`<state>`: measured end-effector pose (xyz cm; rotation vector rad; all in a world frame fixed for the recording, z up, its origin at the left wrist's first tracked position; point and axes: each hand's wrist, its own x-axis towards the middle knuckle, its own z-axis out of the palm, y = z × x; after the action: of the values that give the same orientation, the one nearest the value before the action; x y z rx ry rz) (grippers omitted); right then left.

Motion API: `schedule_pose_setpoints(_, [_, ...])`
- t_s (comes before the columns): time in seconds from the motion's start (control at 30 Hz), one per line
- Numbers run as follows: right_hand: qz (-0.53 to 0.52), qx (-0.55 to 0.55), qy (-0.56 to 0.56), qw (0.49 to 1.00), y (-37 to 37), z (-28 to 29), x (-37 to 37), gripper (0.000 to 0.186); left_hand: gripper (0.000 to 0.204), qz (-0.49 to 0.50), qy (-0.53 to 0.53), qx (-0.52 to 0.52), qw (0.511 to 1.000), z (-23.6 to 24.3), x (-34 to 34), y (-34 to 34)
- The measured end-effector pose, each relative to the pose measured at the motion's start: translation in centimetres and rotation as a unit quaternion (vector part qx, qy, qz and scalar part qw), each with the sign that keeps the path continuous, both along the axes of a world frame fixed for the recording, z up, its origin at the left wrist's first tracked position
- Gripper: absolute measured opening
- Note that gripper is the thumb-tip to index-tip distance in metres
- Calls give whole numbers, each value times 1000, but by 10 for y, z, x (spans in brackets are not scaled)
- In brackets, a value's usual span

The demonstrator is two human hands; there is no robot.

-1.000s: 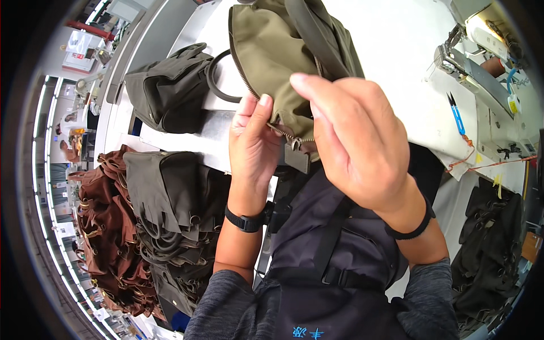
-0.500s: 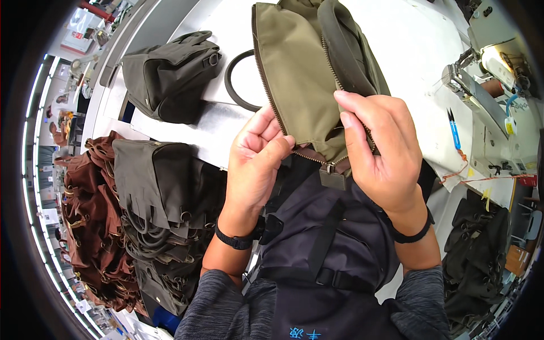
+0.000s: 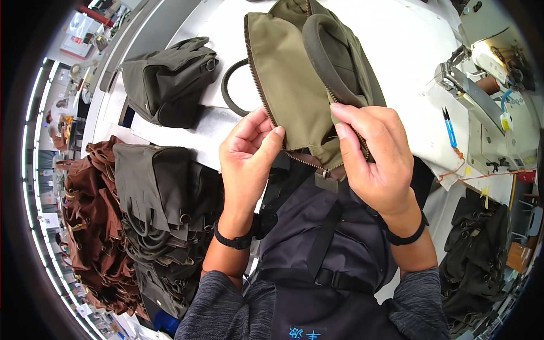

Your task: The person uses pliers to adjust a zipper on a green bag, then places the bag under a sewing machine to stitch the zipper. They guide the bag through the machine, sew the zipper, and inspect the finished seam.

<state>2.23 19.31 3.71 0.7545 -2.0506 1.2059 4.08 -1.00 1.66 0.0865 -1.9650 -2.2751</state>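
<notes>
An olive-green fabric bag (image 3: 292,85) lies before me with its metal-toothed zipper (image 3: 303,161) parted wide and the plain lining showing. My left hand (image 3: 249,156) pinches the left zipper edge between thumb and fingers. On the opposite edge, just below a dark rounded handle (image 3: 326,62), my right hand (image 3: 377,153) pinches the other zipper side. The zipper's near end, with a small square fabric tab (image 3: 327,181), hangs between my hands over my dark apron (image 3: 328,238). A second handle (image 3: 226,90) loops out at the bag's left. The bag's far end is cut off by the frame.
Another dark green bag (image 3: 167,82) sits on the white table (image 3: 413,62). At left are piles of dark green bags (image 3: 153,187) and reddish-brown bags (image 3: 93,226). Blue thread snips (image 3: 449,129) lie right, near a sewing machine (image 3: 481,79). More dark bags (image 3: 476,249) are stacked lower right.
My left hand has slid a little up the left zipper edge and leftward. My right hand has come slightly down and left, and the bag has shifted left with its handle tilting over the opening.
</notes>
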Motion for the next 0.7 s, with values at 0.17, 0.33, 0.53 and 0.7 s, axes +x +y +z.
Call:
schedule_pose_setpoints(0.17, [3,-7,-2,1000,1,-3,2,33,36,19,6,-27,999,-3,-1,3])
schedule_pose_setpoints(0.33, [7,-1,45,999,2,-7,-2,38,32,49,-21,-11,999,-5,-1,4])
schedule_pose_setpoints(0.53, [3,5,47,999,4,-9,-3,38,36,29,-13,-24,999,1,5,1])
schedule_pose_setpoints(0.7, [7,0,32,999,5,-9,0,38,41,3,0,-12,1000,4,6,2])
